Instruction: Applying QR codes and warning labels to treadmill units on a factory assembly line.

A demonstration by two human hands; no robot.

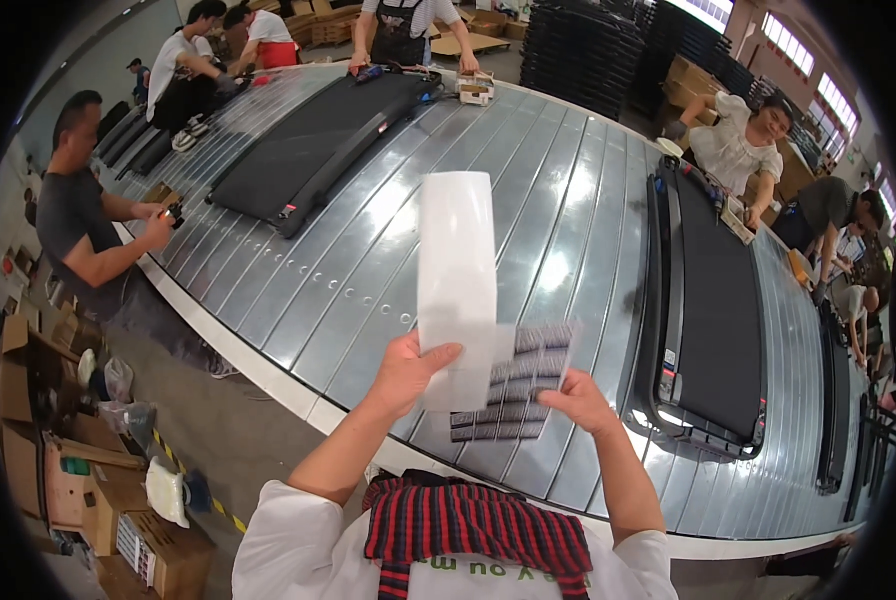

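In my left hand, thumb on top, is a long white glossy sheet that stands up above the metal table. A clear, thin lower edge of it overlaps a label sheet bearing rows of dark grey printed strips. My right hand pinches that label sheet at its right edge between thumb and fingers. Both sheets are in front of my chest, over the near edge of the table. Whether the two sheets are joined where they overlap, I cannot tell.
The slatted metal table has a pale rim. A framed black panel lies to the right, another black panel far left. Co-workers stand around the table. Small boxes sit at its far edge; cardboard cartons crowd the left floor.
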